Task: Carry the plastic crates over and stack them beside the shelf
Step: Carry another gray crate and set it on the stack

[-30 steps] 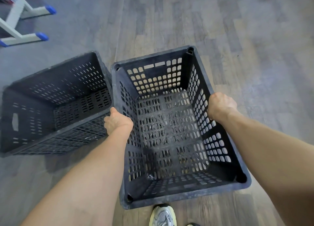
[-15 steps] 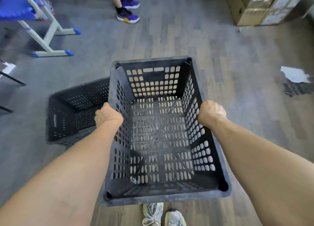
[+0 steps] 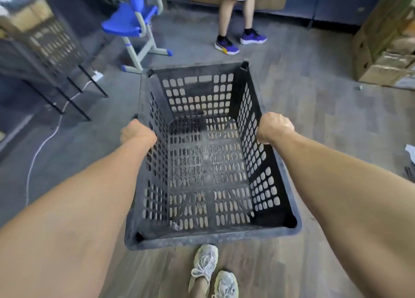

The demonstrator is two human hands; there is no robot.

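A black perforated plastic crate (image 3: 202, 239) hangs in the air in front of me, empty, its open top facing up. My left hand (image 3: 137, 133) is closed over the crate's left rim. On the opposite rim my right hand (image 3: 274, 127) grips the same way. At the far left stands a dark metal shelf (image 3: 45, 51) on thin legs, blurred. The second crate is out of view.
A blue chair (image 3: 134, 26) stands ahead to the left. A person's legs in purple shoes (image 3: 238, 39) are straight ahead. Cardboard boxes (image 3: 386, 57) are stacked at the right. A white cable (image 3: 45, 145) runs over the floor at left. My own shoes (image 3: 213, 275) show below.
The crate has risen off the floor with both hands on its rims, and the view has tilted up. The second crate at the left has dropped out of sight; shelf and person came into view.
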